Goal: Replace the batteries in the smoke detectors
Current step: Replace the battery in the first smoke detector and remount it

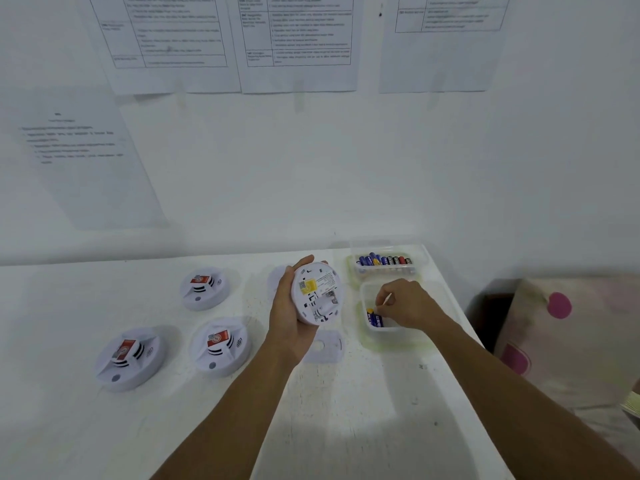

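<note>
White bench (346, 427) set against a white wall (346, 168). Three printed table sheets (298, 46) taped side by side high on the wall; a fourth text sheet (86, 161) lower left, tilted. Pale fabric with pink dots (561, 341) just right of the bench.

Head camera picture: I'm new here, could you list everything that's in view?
table: one, white, below.
smoke detectors: three, white, red labels, table's left.
held smoke detector: one, white, centre, back showing.
plate: one, white, on table just nearer.
far container: one, clear, table's back right.
mixed batteries: row, blue, black, red, inside it.
near container: one, clear, just nearer.
blue batteries: about two, inside it.
sheets: several, white, wall.
fabric: pale, pink spots, right edge.
left hand: grips held smoke detector.
right hand: pinches a blue battery.
</note>
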